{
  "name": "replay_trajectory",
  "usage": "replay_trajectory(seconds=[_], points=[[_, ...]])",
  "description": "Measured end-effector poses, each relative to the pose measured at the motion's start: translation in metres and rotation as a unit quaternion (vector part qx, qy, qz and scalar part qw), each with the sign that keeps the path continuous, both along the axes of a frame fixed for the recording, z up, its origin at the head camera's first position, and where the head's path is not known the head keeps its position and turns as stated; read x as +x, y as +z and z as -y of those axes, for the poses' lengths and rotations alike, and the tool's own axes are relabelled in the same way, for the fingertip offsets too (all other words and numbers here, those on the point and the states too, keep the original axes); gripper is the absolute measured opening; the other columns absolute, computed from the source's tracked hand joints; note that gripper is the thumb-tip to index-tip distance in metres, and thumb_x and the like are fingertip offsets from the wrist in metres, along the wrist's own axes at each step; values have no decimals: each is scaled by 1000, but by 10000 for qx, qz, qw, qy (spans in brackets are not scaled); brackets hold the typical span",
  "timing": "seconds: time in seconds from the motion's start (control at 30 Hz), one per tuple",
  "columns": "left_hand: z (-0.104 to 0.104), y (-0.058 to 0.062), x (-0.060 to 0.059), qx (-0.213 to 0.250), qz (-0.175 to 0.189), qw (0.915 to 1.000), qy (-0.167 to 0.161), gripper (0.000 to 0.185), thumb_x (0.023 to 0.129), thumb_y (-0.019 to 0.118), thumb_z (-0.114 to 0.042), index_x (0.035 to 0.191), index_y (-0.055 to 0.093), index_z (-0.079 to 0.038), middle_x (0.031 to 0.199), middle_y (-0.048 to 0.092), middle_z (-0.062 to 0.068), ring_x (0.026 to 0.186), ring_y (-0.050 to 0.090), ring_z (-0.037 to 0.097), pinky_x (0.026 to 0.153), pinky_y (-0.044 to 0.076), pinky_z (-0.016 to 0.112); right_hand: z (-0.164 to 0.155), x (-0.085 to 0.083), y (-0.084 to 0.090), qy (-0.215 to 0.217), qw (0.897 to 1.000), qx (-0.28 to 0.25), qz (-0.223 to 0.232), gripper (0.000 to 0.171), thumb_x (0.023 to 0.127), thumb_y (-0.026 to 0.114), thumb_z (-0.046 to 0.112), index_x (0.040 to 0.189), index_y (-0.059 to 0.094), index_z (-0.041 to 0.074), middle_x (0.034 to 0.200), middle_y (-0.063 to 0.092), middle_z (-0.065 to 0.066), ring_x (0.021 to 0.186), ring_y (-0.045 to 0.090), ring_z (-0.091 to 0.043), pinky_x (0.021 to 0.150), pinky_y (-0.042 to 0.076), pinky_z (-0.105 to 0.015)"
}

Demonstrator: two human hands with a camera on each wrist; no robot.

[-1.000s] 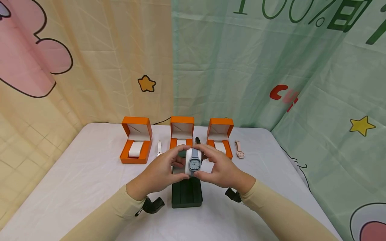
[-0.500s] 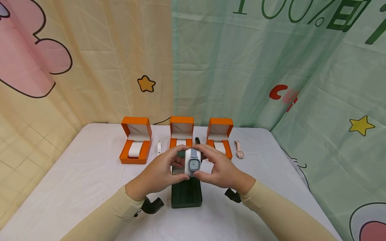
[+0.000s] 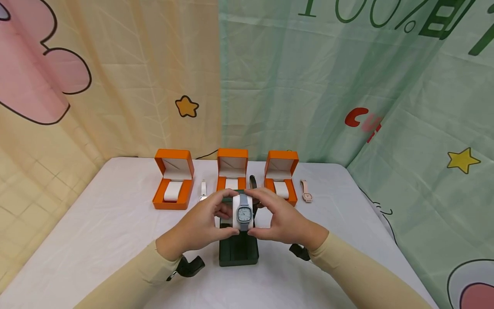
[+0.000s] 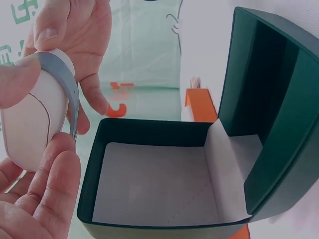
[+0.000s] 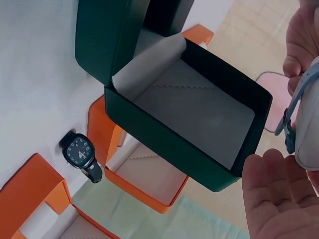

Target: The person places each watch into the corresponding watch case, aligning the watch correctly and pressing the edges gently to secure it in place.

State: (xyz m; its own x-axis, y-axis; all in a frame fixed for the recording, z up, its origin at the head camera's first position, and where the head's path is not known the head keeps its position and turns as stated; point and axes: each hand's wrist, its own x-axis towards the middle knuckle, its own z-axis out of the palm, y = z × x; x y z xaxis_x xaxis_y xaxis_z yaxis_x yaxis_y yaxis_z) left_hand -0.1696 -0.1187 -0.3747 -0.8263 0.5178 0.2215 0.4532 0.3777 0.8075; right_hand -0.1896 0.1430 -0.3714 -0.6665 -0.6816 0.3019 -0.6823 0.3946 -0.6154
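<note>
A square-faced watch [image 3: 244, 214] with a light blue strap is fastened round a white cushion [image 3: 235, 221]. My left hand [image 3: 197, 225] holds the cushion from the left between thumb and fingers. From the other side, my right hand [image 3: 287, 221] holds it with thumb at the lower edge and fingertips at the upper edge. In the left wrist view, the strap [image 4: 62, 72] curves over the cushion's rounded end. Beneath and behind the hands, a dark green box [image 3: 238, 261] stands with its lid up; its inside shows a pale lining [image 4: 154, 184] in the left wrist view.
Three orange boxes with raised lids stand along the back: left [image 3: 185, 204], middle [image 3: 233, 153] and right [image 3: 281, 155]. Between them lie a white-strapped watch [image 3: 203, 188] and a black watch [image 5: 79, 150]. A pink watch [image 3: 306, 192] lies right of them.
Both hands have brought the watch and cushion slightly down and to the left in the head view. More of the green box's back now shows above the cushion.
</note>
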Motion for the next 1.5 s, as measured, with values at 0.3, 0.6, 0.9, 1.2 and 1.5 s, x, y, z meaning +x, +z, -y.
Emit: replay_trajectory(seconds=[0.3, 0.6, 0.9, 1.2, 1.5], points=[[1, -3, 3, -220, 75, 9997, 40, 80, 84, 91, -21, 149, 45, -12, 114, 69, -1, 102, 71, 18, 97, 60, 30, 0, 5, 0, -169, 9995, 215, 166, 80, 85, 91, 25, 150, 47, 12, 144, 58, 1, 124, 59, -13, 106, 56, -40], [3, -11, 4, -278, 219, 9994, 37, 80, 83, 92, -25, 148, 47, -12, 116, 68, -1, 101, 67, 16, 93, 59, 23, -2, 6, -4, -183, 9987, 401, 257, 83, 84, 92, 30, 151, 48, 10, 141, 60, 1, 124, 61, -25, 105, 57, -41], [4, -21, 5, -334, 208, 9992, 50, 79, 83, 92, -28, 147, 49, -12, 115, 67, -2, 98, 67, 15, 92, 59, 25, -2, 10, -8, -203, 9972, 457, 548, 81, 84, 91, 28, 151, 49, 11, 136, 62, 3, 121, 61, -20, 106, 56, -42], [3, -27, 7, -411, 358, 9985, 90, 76, 84, 92, -27, 146, 51, -14, 114, 69, -1, 97, 69, 19, 89, 59, 24, -1, 11, -15, -266, 9960, 541, 660, 80, 85, 90, 30, 150, 50, 9, 137, 63, 2, 122, 63, -25, 106, 56, -44], [3, -32, 8, -662, 606, 9957, 216, 77, 84, 91, -31, 148, 51, -15, 105, 71, -1, 95, 66, 17, 85, 62, 37, 0, 11, -23, -430, 9928, 856, 716, 82, 86, 89, 34, 152, 50, 7, 137, 65, 0, 119, 65, -24, 104, 57, -41]])
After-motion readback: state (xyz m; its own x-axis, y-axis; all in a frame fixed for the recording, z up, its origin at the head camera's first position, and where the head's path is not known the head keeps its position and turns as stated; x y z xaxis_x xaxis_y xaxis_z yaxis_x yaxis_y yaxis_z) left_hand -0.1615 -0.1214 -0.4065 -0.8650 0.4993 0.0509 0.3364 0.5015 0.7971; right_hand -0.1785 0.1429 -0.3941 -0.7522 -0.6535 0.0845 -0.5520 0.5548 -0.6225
